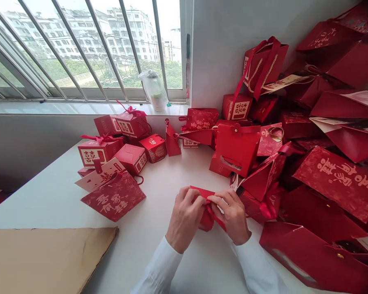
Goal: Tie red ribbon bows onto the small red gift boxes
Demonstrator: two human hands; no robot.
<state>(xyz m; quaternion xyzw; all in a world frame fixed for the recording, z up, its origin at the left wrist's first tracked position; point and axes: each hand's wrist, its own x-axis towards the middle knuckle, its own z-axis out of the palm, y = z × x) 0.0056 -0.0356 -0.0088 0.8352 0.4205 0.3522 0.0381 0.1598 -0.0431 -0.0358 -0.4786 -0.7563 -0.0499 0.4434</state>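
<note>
Fingers [199,203] of the left hand [184,218] and of the right hand [233,214] are brought together narrowly, and they pinch the upper part of a small bright red folded-paper container [206,223]. It is in front of the person, over the smooth white counter [49,200]; whether it touches the surface, I cannot tell. If it is box or bag is also not clear, because the hands cover much of it. I judge that this piece is about half way: it has some shape already, but its top seems not yet finished. At the left side stand dark red cube-shaped paper boxes [127,125] with pink ribbon bows [100,139], which look complete to me. At the right rises a large heap of red paper bags and boxes [337,173]; how many of these are left to do, I cannot say from here.
</note>
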